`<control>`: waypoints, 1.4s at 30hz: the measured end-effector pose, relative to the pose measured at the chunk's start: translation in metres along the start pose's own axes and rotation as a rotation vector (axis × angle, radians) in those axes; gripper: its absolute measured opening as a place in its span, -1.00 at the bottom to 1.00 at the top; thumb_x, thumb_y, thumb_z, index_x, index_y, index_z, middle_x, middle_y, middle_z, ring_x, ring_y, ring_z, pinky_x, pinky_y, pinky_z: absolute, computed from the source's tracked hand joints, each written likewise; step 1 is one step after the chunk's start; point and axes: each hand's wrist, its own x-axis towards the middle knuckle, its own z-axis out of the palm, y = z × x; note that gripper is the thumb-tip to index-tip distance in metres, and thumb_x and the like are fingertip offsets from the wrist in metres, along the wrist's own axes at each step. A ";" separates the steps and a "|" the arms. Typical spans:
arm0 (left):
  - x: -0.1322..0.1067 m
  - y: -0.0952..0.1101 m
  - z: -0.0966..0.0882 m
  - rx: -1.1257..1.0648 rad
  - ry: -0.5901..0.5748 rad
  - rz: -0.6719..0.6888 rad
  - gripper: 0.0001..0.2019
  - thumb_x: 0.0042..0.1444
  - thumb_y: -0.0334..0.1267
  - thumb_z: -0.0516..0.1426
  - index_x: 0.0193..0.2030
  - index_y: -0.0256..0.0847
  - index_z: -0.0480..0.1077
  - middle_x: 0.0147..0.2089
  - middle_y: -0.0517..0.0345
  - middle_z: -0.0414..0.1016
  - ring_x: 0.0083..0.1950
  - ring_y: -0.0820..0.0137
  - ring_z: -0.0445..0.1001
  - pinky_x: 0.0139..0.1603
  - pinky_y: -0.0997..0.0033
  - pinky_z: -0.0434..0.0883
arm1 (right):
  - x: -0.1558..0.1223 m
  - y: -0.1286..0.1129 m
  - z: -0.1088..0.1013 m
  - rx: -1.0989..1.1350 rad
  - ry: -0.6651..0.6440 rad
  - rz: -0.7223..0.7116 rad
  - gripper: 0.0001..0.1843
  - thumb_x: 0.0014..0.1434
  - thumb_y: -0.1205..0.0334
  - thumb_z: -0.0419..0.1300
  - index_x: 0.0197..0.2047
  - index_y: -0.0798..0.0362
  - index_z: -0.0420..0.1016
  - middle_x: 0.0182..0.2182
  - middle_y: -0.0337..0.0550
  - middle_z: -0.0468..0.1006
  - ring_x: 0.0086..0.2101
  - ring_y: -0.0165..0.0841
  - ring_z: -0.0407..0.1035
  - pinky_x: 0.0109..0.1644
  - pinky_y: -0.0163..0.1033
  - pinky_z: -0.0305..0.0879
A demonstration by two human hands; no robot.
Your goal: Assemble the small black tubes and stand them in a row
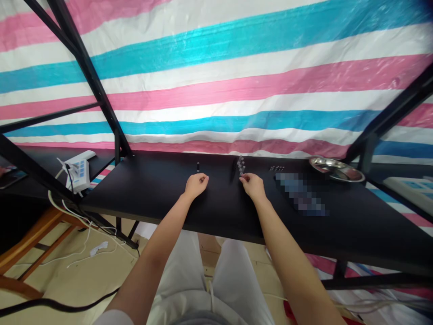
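My left hand (196,184) rests low over the black table with its fingers curled closed; whatever they may hold is hidden. Just beyond it stands a small dark cylinder (198,167) with a pale end. My right hand (254,185) is closed in a pinch at the near end of a cluster of small grey pieces (241,165). Its fingertips touch or nearly touch the nearest piece, and I cannot tell whether one is between them. Left of the cluster is a thin dark object (234,165), hard to make out against the tabletop.
Several more tiny pieces (277,169) lie right of my right hand, near a pixelated flat object (301,194). A shiny metal dish (336,169) sits at the back right. A power strip (80,174) is at the left, beside the black frame (98,90). A striped sheet (219,85) hangs behind.
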 end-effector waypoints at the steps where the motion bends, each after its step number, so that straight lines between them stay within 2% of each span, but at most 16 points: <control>1: 0.001 -0.001 0.000 0.004 0.029 -0.022 -0.77 0.08 -0.20 0.02 -0.43 -0.23 0.44 -0.55 0.22 0.39 -0.52 0.51 0.29 -0.43 0.53 0.23 | 0.000 0.000 -0.001 -0.015 -0.003 0.028 -0.82 0.02 0.23 0.14 -0.34 0.10 0.52 -0.36 -0.07 0.54 -0.35 -0.31 0.38 -0.23 -0.25 0.24; 4: 0.003 -0.001 -0.002 0.015 0.146 -0.089 -0.79 0.09 -0.22 0.00 -0.40 -0.22 0.42 -0.50 0.21 0.40 -0.49 0.51 0.30 -0.39 0.52 0.25 | 0.000 -0.002 -0.004 -0.056 -0.012 0.092 -0.79 0.02 0.12 0.16 -0.38 0.06 0.54 -0.41 -0.08 0.55 -0.38 -0.29 0.39 -0.30 -0.26 0.22; 7: 0.006 -0.001 -0.005 -0.016 0.267 -0.161 -0.85 0.08 -0.27 0.02 -0.26 -0.21 0.38 -0.40 0.19 0.42 -0.45 0.50 0.31 -0.32 0.50 0.28 | 0.000 -0.004 -0.004 -0.072 -0.011 0.116 -0.77 0.00 0.07 0.17 -0.41 0.04 0.56 -0.45 -0.08 0.55 -0.41 -0.28 0.40 -0.36 -0.25 0.20; 11: 0.009 -0.006 -0.007 -0.056 0.340 -0.263 -0.66 0.05 -0.32 0.05 0.00 -0.21 0.23 -0.27 0.15 0.41 -0.40 0.49 0.34 -0.24 0.45 0.30 | 0.001 -0.002 -0.002 -0.082 -0.005 0.113 -0.75 -0.03 0.05 0.19 -0.40 0.04 0.56 -0.46 -0.07 0.54 -0.43 -0.25 0.39 -0.40 -0.22 0.18; 14: 0.013 -0.011 -0.008 -0.023 0.296 -0.310 -0.53 0.03 -0.33 0.08 0.12 -0.18 0.12 -0.20 0.11 0.39 -0.28 0.43 0.39 -0.17 0.42 0.30 | 0.001 0.001 -0.001 -0.095 -0.007 0.098 -0.74 -0.05 0.05 0.21 -0.37 0.05 0.56 -0.47 -0.07 0.54 -0.44 -0.26 0.39 -0.41 -0.23 0.16; 17: 0.019 -0.010 -0.011 0.049 0.180 -0.303 -0.43 0.05 -0.27 0.10 0.21 -0.20 0.04 -0.16 0.02 0.37 -0.15 0.32 0.39 -0.13 0.37 0.30 | -0.002 0.001 -0.004 -0.118 -0.015 0.115 -0.73 -0.07 0.05 0.23 -0.33 0.05 0.54 -0.46 -0.08 0.54 -0.42 -0.26 0.38 -0.37 -0.22 0.16; 22: 0.028 -0.001 -0.015 0.188 0.013 -0.239 -0.42 0.12 -0.21 0.04 0.28 -0.10 -0.03 -0.11 -0.03 0.35 -0.15 0.25 0.41 -0.15 0.33 0.31 | -0.010 -0.009 -0.015 -0.134 -0.026 0.136 -0.69 0.00 -0.01 0.15 -0.30 0.04 0.47 -0.43 -0.10 0.53 -0.34 -0.21 0.39 -0.21 -0.13 0.15; 24: 0.031 0.000 -0.013 0.234 -0.006 -0.211 -0.46 0.15 -0.21 0.01 0.28 -0.05 -0.02 -0.09 -0.03 0.34 -0.17 0.26 0.43 -0.17 0.33 0.31 | -0.012 -0.013 -0.018 -0.128 -0.021 0.142 -0.68 0.04 -0.03 0.11 -0.34 0.05 0.44 -0.43 -0.09 0.52 -0.34 -0.21 0.38 -0.19 -0.12 0.13; 26: 0.035 -0.001 -0.011 0.276 0.002 -0.189 -0.54 0.17 -0.22 -0.02 0.23 -0.04 0.08 -0.07 -0.04 0.33 -0.19 0.27 0.43 -0.19 0.33 0.30 | -0.012 -0.016 -0.021 -0.116 0.000 0.136 -0.68 0.06 -0.04 0.07 -0.39 0.06 0.41 -0.45 -0.09 0.51 -0.39 -0.22 0.37 -0.21 -0.13 0.13; 30: 0.042 -0.007 -0.009 0.302 0.037 -0.151 -0.79 0.16 -0.30 -0.03 -0.09 -0.14 0.34 -0.13 -0.01 0.39 -0.21 0.30 0.42 -0.20 0.34 0.30 | -0.013 -0.019 -0.023 -0.067 0.138 0.095 -0.69 0.09 0.00 0.03 -0.46 0.06 0.36 -0.53 -0.09 0.46 -0.48 -0.28 0.32 -0.29 -0.19 0.13; 33: 0.044 -0.007 -0.009 0.150 0.098 -0.162 -0.90 0.10 -0.33 0.06 -0.24 -0.17 0.36 -0.24 0.08 0.43 -0.25 0.37 0.41 -0.21 0.40 0.30 | -0.018 -0.026 -0.024 0.036 0.270 0.008 -0.67 0.13 -0.01 -0.03 -0.43 0.06 0.34 -0.54 -0.11 0.44 -0.50 -0.33 0.30 -0.32 -0.24 0.15; 35: 0.041 -0.002 -0.007 -0.043 0.110 -0.180 -0.92 0.06 -0.34 0.10 -0.27 -0.21 0.35 -0.29 0.12 0.43 -0.37 0.46 0.40 -0.29 0.45 0.32 | -0.023 -0.034 -0.025 0.131 0.307 -0.085 -0.64 0.16 -0.03 -0.07 -0.40 0.05 0.34 -0.54 -0.13 0.43 -0.50 -0.36 0.29 -0.32 -0.27 0.19; 38: 0.031 0.013 -0.005 -0.348 0.017 -0.157 -0.89 0.02 -0.34 0.11 -0.27 -0.25 0.34 -0.32 0.16 0.43 -0.59 0.60 0.31 -0.47 0.52 0.30 | -0.031 -0.045 -0.022 0.222 0.228 -0.235 -0.62 0.18 -0.06 -0.10 -0.33 0.05 0.35 -0.48 -0.12 0.44 -0.48 -0.38 0.30 -0.31 -0.30 0.22; 42: 0.015 0.035 -0.003 -0.526 -0.096 -0.065 -0.86 -0.02 -0.35 0.14 -0.28 -0.28 0.35 -0.32 0.17 0.44 -0.63 0.65 0.31 -0.51 0.56 0.29 | -0.036 -0.054 -0.019 0.216 0.058 -0.366 -0.59 0.22 -0.04 -0.16 -0.20 0.06 0.35 -0.39 -0.10 0.47 -0.41 -0.35 0.34 -0.28 -0.28 0.22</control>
